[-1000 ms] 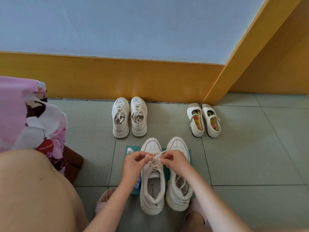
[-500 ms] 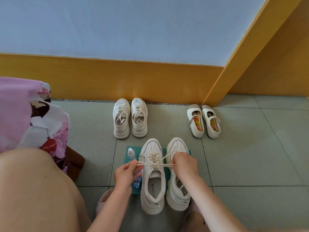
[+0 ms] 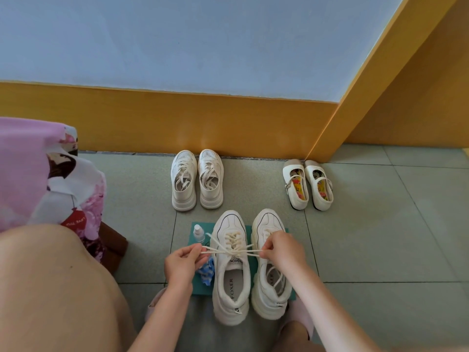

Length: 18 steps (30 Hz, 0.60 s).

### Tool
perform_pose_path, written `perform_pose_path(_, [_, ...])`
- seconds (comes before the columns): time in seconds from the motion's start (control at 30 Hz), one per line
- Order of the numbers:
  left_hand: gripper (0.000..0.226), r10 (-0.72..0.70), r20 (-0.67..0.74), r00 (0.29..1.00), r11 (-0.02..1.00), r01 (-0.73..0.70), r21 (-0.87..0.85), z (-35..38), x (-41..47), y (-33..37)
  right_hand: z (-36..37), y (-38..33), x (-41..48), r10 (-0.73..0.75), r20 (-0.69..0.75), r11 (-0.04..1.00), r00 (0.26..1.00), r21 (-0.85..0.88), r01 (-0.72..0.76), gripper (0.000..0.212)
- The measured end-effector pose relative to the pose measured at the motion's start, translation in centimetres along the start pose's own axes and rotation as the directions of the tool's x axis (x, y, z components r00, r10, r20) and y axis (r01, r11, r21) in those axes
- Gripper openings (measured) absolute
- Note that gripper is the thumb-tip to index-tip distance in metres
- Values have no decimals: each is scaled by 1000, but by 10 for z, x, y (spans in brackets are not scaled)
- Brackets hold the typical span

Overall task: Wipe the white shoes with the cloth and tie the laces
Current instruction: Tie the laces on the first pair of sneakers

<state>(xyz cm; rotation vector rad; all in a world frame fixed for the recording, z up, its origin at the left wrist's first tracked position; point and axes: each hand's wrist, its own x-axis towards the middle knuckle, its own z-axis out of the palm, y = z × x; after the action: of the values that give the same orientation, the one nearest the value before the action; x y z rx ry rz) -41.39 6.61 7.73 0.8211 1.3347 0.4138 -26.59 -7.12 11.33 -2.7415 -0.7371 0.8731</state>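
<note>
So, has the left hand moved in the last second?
Yes. The left hand has gone leftward off the sneaker being tied, out over the edge of the teal mat, pulling the lace taut.

The person's left hand [image 3: 182,265] and right hand [image 3: 283,250] are bare, and both forearms are uncovered as far as the view reaches. The rounded left thigh and knee [image 3: 50,288] is bare too, as is the right knee [image 3: 291,336]. The feet wear soft pale pink slippers, the left slipper [image 3: 154,302] and the right slipper [image 3: 300,315] each only partly visible. Whether the pink flowered fabric [image 3: 38,174] is worn cannot be told.
</note>
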Motion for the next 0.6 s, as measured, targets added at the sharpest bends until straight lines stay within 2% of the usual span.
perform_pose_path(0.23, [10, 17, -79, 997, 1000, -15, 16, -3, 6, -1, -1, 1, -2, -23, -81, 993, 996, -120, 14, 5])
perform_pose_path(0.6, [7, 23, -95, 995, 997, -16, 78, -5, 10, -2, -1, 5, -3, -41, -76, 993, 996, -111, 33, 6])
